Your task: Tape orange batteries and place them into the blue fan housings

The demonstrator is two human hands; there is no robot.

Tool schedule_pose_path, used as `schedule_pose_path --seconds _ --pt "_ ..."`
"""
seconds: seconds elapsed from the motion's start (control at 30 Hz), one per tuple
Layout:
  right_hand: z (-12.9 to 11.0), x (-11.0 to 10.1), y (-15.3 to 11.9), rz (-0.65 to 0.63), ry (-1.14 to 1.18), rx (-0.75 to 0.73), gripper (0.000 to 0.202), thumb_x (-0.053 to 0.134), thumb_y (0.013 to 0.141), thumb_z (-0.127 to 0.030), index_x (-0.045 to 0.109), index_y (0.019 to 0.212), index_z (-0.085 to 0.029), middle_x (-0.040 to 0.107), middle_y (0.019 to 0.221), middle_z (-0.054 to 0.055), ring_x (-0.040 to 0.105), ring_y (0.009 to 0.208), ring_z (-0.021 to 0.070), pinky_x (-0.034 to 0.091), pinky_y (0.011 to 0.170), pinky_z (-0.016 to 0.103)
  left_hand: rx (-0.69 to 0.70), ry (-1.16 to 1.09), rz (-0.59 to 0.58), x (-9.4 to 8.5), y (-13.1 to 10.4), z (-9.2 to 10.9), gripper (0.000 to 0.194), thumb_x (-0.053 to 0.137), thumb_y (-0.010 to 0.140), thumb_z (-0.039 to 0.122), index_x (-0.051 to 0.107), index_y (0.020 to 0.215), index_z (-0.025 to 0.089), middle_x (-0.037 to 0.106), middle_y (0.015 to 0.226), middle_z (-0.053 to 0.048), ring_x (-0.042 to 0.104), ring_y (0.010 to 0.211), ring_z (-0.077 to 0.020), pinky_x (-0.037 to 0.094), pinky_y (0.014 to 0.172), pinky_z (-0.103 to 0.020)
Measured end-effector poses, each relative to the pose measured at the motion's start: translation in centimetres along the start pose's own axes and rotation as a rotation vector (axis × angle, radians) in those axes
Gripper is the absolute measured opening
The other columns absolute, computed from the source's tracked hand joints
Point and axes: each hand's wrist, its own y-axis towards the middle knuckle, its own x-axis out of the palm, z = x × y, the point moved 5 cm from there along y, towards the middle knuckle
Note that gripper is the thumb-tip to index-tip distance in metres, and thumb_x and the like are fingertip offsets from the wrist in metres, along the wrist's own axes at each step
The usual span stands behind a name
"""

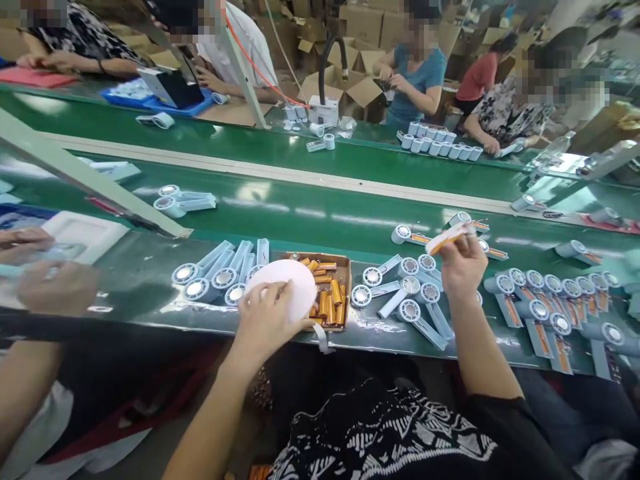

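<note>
My left hand grips a round white roll, which looks like tape, with a loose strip hanging by the thumb. Partly beneath the roll is a shallow cardboard box of orange cylindrical batteries. In my raised right hand, fingers closed, is a flat white piece with an orange edge; its kind is unclear. Below and left of that hand lie several light-blue handheld fan bodies with open handles. More fan bodies lie left of the roll.
Fan bodies with orange batteries are grouped at right. A green conveyor belt runs behind the bench, carrying several fans. At left, a co-worker's hands work beside a white tray and a slanted metal post. Several people sit across the line.
</note>
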Motion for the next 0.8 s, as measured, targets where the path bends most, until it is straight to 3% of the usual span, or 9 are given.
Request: schedule_pose_path --seconds 0.07,0.13,0.23,0.33,0.43,0.57,0.7,0.8 --pt "1.4 -1.0 -2.3 0.000 -0.078 0.071 0.052 0.091 0.064 -0.026 0.077 0.114 -0.023 0.076 0.091 -0.001 0.069 0.076 0.0160 0.063 0.071 0.032 0.099 -0.083 -0.011 -0.2 3.4 3.0 0.053 0.064 0.095 0.058 0.071 0.128 0.017 0.072 0.121 -0.017 0.057 0.113 -0.0367 0.045 0.099 -0.051" --pt "2.5 -1.2 -4.0 0.027 -0.113 0.098 0.049 0.090 0.064 -0.026 0.078 0.111 -0.022 0.077 0.090 -0.001 0.070 0.074 0.0165 0.063 0.074 0.035 0.236 -0.169 -0.155 1.0 7.1 8.4 0.038 0.050 0.105 0.045 0.073 0.123 0.020 0.072 0.120 -0.014 0.061 0.112 -0.0305 0.047 0.100 -0.045" --pt "2.8 -1.0 -4.6 0.047 -0.112 0.083 0.044 0.089 0.067 -0.028 0.078 0.109 -0.021 0.078 0.093 0.001 0.071 0.080 0.0181 0.063 0.080 0.037 0.326 -0.137 -0.450 5.0 11.7 16.1 0.037 0.048 0.107 0.040 0.074 0.119 0.017 0.072 0.120 -0.018 0.064 0.113 -0.0320 0.050 0.094 -0.045" --pt "2.1 -1.2 -4.1 0.011 -0.110 0.087 0.040 0.089 0.069 -0.030 0.078 0.107 -0.022 0.078 0.094 0.001 0.072 0.080 0.0191 0.064 0.080 0.039 0.348 -0.099 -0.561 8.9 14.6 19.8 0.035 0.062 0.101 0.043 0.074 0.113 0.013 0.073 0.112 -0.018 0.068 0.105 -0.0301 0.053 0.090 -0.045" --pt "1.8 -1.9 -3.2 -0.019 -0.117 0.111 0.044 0.091 0.067 -0.030 0.078 0.109 -0.023 0.080 0.096 0.002 0.074 0.082 0.0216 0.065 0.080 0.041 0.376 -0.067 -0.606 11.6 16.8 19.7 0.041 0.067 0.099 0.049 0.069 0.121 0.015 0.071 0.117 -0.012 0.068 0.106 -0.0252 0.055 0.096 -0.046" --pt "3.8 -1.1 -0.9 -0.127 -0.236 0.154 0.043 0.089 0.070 -0.037 0.079 0.108 -0.020 0.082 0.100 0.006 0.077 0.086 0.0257 0.065 0.079 0.042 0.398 -0.017 -0.627 13.3 21.2 16.9 0.036 0.068 0.099 0.045 0.068 0.120 0.015 0.068 0.125 -0.011 0.064 0.118 -0.0270 0.053 0.105 -0.052" --pt "7.4 2.9 1.5 -0.483 -0.738 0.018 0.026 0.072 0.088 -0.041 0.079 0.102 -0.020 0.082 0.097 0.006 0.078 0.089 0.0252 0.061 0.083 0.037 0.408 -0.016 -0.707 14.5 25.6 14.8 0.032 0.069 0.099 0.041 0.068 0.118 0.015 0.069 0.124 -0.010 0.067 0.114 -0.0246 0.056 0.102 -0.049" --pt "9.9 5.1 2.3 -0.667 -0.961 -0.044 0.015 0.071 0.091 -0.034 0.077 0.095 -0.022 0.083 0.093 0.006 0.076 0.087 0.0241 0.056 0.082 0.032 0.420 -0.068 -0.764 15.0 27.1 14.0 0.029 0.069 0.100 0.041 0.070 0.115 0.016 0.071 0.119 -0.008 0.069 0.108 -0.0222 0.058 0.098 -0.045"
